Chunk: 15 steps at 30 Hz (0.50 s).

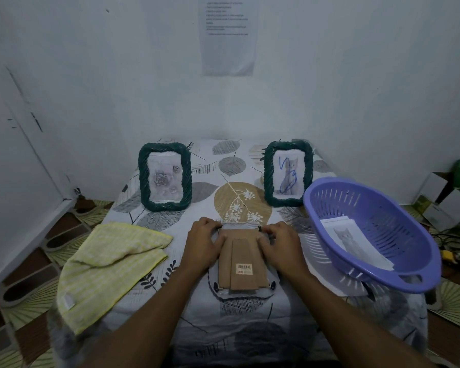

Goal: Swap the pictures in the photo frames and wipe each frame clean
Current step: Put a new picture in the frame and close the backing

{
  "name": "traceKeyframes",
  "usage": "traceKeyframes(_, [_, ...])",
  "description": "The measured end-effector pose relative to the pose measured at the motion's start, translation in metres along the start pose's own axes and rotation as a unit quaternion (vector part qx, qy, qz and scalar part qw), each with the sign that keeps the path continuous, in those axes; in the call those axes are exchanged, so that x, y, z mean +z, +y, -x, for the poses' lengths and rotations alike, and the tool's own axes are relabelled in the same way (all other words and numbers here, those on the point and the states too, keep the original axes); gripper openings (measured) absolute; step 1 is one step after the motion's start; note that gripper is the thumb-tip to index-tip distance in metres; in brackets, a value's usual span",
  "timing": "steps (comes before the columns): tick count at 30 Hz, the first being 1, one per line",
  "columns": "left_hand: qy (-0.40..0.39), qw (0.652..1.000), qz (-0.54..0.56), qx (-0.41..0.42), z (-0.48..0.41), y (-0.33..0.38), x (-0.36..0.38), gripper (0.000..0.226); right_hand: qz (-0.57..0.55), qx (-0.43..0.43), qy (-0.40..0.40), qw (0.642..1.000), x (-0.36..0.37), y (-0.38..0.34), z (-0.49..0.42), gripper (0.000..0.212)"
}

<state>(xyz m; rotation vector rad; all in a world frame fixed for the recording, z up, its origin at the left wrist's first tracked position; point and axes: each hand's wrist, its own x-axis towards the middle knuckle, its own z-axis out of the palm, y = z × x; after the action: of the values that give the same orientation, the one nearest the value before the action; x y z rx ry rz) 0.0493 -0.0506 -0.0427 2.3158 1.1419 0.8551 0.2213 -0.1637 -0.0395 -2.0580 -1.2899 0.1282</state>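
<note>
Pinching face-down frame (243, 261) corners, hands (205, 244) (280, 244) between cloth (112, 261) and basket (398, 224)

We are holding both forearms extended forward and converging. Our left hand (205, 244) and right hand (280, 241) are resting palm-down, fingers curling over the upper corners of the face-down frame (243, 269), thumbs pressing its backing.

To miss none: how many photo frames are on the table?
3. The rose frame stands back left, the cat frame back right, the face-down frame lies in the middle, held by the left hand and right hand.
</note>
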Motion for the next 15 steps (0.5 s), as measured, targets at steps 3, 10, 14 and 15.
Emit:
traceKeyframes(3, [0.005, 1.000, 0.003, 0.004, -0.0005, -0.0023, 0.0024, 0.031, -0.011, -0.004, 0.020, 1.000, 0.0050, 0.0042, 0.0002, 0.028])
traceKeyframes(10, [-0.011, 1.000, 0.009, 0.014, -0.0037, -0.0052, 0.0012, 0.027, -0.009, -0.009, 0.020, 1.000, 0.0085, 0.0074, -0.0014, 0.024])
traceKeyframes(14, [-0.032, 0.999, 0.017, 0.019, -0.0066, -0.0065, -0.0018, 0.023, -0.014, -0.014, 0.023, 1.000, 0.0089, 0.0092, -0.0018, 0.028])
traceKeyframes(15, [-0.033, 0.999, 0.019, 0.021, -0.0065, -0.0067, -0.0023, 0.021, -0.011, -0.014, 0.021, 1.000, 0.0090, 0.0094, -0.0017, 0.029])
